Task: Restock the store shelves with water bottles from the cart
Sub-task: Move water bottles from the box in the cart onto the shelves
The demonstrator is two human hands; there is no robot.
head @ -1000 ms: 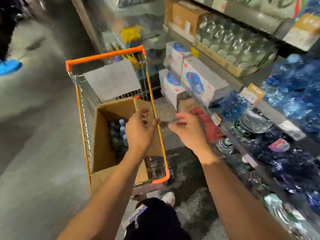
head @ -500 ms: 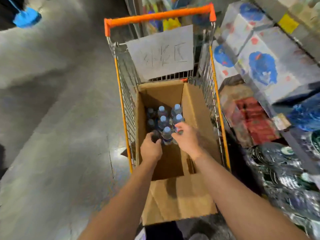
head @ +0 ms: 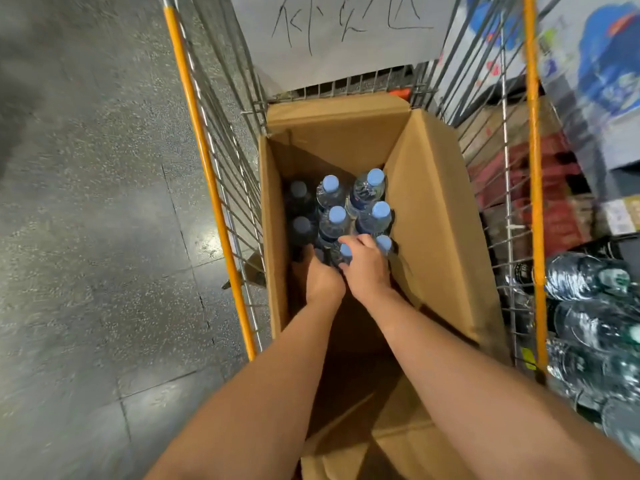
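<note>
Your hands are both down in the box (head: pixel 433 216) in the cart (head: pixel 214 188); your right grip (head: pixel 365 268) curls over a bottle (head: pixel 345 252), your left grip (head: pixel 320 277) hidden among the bottles, state unclear

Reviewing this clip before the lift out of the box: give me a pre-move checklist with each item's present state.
1. Right hand on a bottle: ok, fingers curl round the nearest blue-capped bottle.
2. Left hand on a bottle: cannot tell, its fingers are hidden.
3. Remaining bottles upright: ok.
4. Cardboard box flaps clear of the way up: ok.
5. Box seated in the cart: ok.
6. Free shelf slot ready: cannot tell, the shelves are blurred.
</note>
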